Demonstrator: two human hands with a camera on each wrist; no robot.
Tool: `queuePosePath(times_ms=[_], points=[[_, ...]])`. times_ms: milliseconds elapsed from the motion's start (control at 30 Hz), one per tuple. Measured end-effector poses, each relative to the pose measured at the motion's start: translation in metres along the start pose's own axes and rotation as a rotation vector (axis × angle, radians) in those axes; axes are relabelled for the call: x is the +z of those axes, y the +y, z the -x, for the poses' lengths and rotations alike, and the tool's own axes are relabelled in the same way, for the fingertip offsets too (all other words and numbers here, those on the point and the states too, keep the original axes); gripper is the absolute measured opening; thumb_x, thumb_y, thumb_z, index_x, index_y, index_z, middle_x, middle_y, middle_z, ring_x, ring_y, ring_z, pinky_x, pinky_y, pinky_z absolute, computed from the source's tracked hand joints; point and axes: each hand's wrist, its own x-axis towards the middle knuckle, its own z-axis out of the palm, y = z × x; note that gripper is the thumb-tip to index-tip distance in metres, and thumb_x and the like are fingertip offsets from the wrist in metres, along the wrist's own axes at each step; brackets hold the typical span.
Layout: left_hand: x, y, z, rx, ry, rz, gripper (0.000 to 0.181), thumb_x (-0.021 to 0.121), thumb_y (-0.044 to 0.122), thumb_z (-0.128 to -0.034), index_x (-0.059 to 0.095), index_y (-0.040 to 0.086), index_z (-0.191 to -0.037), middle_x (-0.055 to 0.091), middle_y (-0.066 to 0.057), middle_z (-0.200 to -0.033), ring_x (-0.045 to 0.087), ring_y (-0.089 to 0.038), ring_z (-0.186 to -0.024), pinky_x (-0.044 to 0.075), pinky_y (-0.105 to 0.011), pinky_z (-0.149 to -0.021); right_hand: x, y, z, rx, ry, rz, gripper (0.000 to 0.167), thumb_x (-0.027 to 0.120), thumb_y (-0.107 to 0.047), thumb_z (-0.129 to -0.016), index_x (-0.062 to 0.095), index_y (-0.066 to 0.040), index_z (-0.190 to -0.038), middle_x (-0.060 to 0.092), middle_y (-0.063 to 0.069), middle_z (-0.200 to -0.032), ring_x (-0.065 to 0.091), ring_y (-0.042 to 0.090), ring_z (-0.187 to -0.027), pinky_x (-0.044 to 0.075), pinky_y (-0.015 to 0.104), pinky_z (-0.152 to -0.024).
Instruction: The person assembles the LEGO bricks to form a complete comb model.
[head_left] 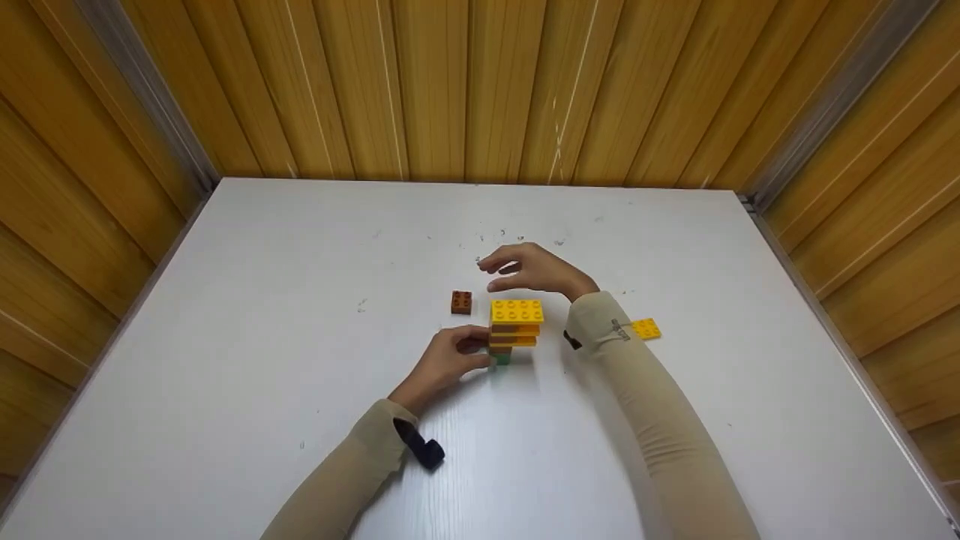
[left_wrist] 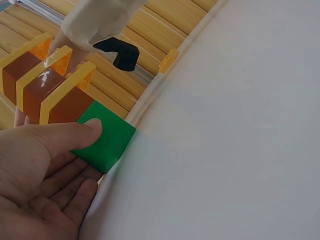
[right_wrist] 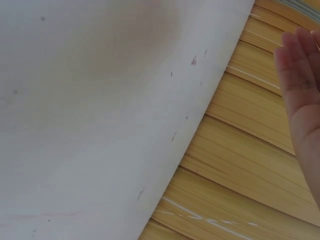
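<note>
A tower of toy building bricks (head_left: 514, 312) stands upright on the white table, yellow plates alternating with brown bricks above a green brick (left_wrist: 107, 137) at the bottom. My left hand (head_left: 448, 363) grips the tower low down, its thumb (left_wrist: 75, 136) lying across the green brick and the fingers on the far side. Just beyond the yellow top, my right hand (head_left: 541, 268) hovers with loosely bent fingers and a gap between them and the thumb. Nothing shows in its grasp. The right wrist view catches only part of that hand (right_wrist: 305, 100), not the tower.
A loose brown brick (head_left: 461, 302) lies behind and left of the tower. To the right, beside the right sleeve, lies a yellow plate brick (head_left: 646, 328). Wood-patterned panels (head_left: 435, 90) border the white table (head_left: 300, 247) at the back and sides.
</note>
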Motion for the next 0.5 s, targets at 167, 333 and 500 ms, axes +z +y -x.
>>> queuePosePath(times_ms=[167, 333, 500], points=[[0.001, 0.0, 0.001, -0.004, 0.005, -0.017, 0.043, 0.073, 0.011, -0.0833, 0.063, 0.011, -0.125, 0.067, -0.004, -0.12, 0.062, -0.018, -0.109, 0.048, -0.035, -0.101, 0.005, 0.007, -0.007, 0.058, -0.033, 0.017, 0.046, 0.073, -0.021, -0.086, 0.061, -0.004, -0.127, 0.061, 0.015, -0.128, 0.058, 0.029, -0.119, 0.046, 0.039, -0.104], [0.001, 0.0, 0.001, -0.006, 0.006, -0.016, 0.042, 0.073, 0.011, -0.083, 0.064, 0.01, -0.124, 0.067, -0.006, -0.12, 0.063, -0.019, -0.109, 0.049, -0.036, -0.101, 0.009, 0.011, -0.012, 0.109, -0.056, 0.015, 0.048, 0.072, -0.021, -0.087, 0.06, -0.005, -0.13, 0.061, 0.014, -0.13, 0.058, 0.032, -0.12, 0.047, 0.04, -0.103], [0.0, 0.0, 0.001, -0.02, 0.006, -0.007, 0.042, 0.074, 0.011, -0.0828, 0.064, 0.01, -0.124, 0.067, -0.005, -0.12, 0.063, -0.018, -0.109, 0.048, -0.035, -0.101, 0.014, 0.017, -0.018, 0.117, -0.069, 0.022, 0.047, 0.071, -0.022, -0.087, 0.06, -0.007, -0.13, 0.061, 0.013, -0.13, 0.06, 0.029, -0.118, 0.048, 0.04, -0.102]])
